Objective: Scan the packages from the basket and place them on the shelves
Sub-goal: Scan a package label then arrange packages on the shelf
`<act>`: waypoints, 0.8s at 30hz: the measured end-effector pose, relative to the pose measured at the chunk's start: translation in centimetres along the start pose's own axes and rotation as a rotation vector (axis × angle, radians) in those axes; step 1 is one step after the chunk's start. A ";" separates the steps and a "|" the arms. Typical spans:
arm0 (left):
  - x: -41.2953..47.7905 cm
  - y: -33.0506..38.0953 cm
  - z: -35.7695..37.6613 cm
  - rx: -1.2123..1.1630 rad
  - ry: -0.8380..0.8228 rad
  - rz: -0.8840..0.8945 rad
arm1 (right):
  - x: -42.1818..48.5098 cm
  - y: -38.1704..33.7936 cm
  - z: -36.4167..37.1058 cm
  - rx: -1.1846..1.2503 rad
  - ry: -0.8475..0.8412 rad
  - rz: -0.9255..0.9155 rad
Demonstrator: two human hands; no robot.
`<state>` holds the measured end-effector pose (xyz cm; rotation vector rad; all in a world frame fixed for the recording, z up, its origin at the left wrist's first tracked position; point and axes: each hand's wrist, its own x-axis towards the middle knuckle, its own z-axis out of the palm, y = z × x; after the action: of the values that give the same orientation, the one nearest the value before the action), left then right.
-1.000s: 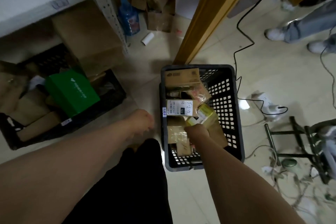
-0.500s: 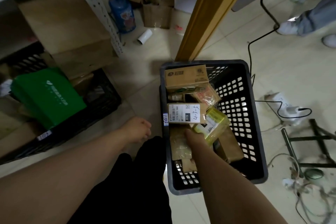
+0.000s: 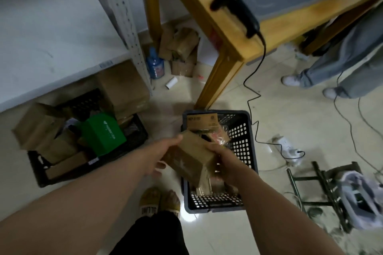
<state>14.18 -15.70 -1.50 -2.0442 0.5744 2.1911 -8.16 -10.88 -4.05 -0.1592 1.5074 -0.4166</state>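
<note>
A brown cardboard package (image 3: 191, 156) held over a dark grey perforated plastic basket (image 3: 245, 145).
Left hand (image 3: 160, 156) grips its left end, right hand (image 3: 224, 160) its right; other brown packages (image 3: 202, 121) lie inside.

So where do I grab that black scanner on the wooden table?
Probably its slim handle, the end nearest you, where the cable leaves. The scanner lies flat by the edge of the table, wide head pointing away, so reach down from above and wrap round the handle. Free a hand first: left hand and right hand both hold the brown package.
</note>
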 end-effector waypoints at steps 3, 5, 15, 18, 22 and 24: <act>-5.8 1.4 -1.8 -0.156 -0.061 0.004 | -4.4 -3.6 2.0 -0.077 -0.099 -0.096; -9.5 2.0 -3.0 -0.287 -0.060 0.086 | -6.7 -5.9 3.2 -0.117 -0.158 -0.155; -19.8 1.6 -9.3 0.285 0.482 0.706 | -14.0 -14.1 13.5 -0.343 -0.253 -0.141; -21.3 0.7 -11.1 0.387 0.521 0.847 | -16.2 -15.2 16.5 -0.429 -0.274 -0.114; -23.1 -0.8 -13.2 0.454 0.584 0.965 | -18.2 -16.3 20.2 -0.424 -0.341 -0.056; -24.2 -1.4 -13.9 0.567 0.641 1.020 | -19.1 -16.6 22.0 -0.391 -0.383 -0.042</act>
<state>30.21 -14.48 21.40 -2.2822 2.3811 1.2049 10.56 -22.62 21.14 -0.5488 1.1923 -0.1089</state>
